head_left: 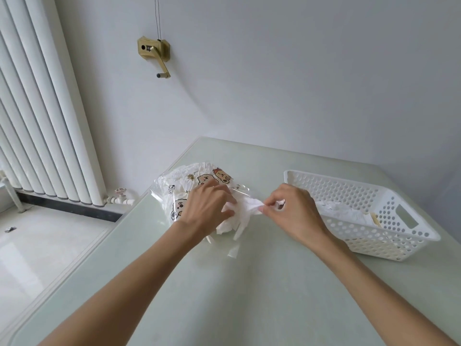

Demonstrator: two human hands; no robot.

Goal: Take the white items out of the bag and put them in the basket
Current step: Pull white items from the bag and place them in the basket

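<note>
my left hand point(207, 208) lies over the mouth of the clear printed bag point(197, 186), its fingers point(228, 196) curled down onto the plastic and the white stuff bunched there, holding the bag in place on the counter point(237, 295). my right hand point(294, 211) pinches the end of one white item point(249, 208) between thumb and fingertips, just beside the bag's opening. the item is stretched between my two hands, its long axis running roughly left to right, one end under my left palm and the other in my right pinch. more white pieces sit inside the bag, and some trail out toward me under my left wrist.

the basket point(409, 236) stands to the right of my right hand, near it but not touching, with a few white items point(341, 208) already lying inside. my right hand is clearly the nearer one to it, so i judge the pull should go rightward along the item's own length, clear of the bag, then over the basket's near rim. my left hand would need to let that piece slip while pinning the plastic.
</note>
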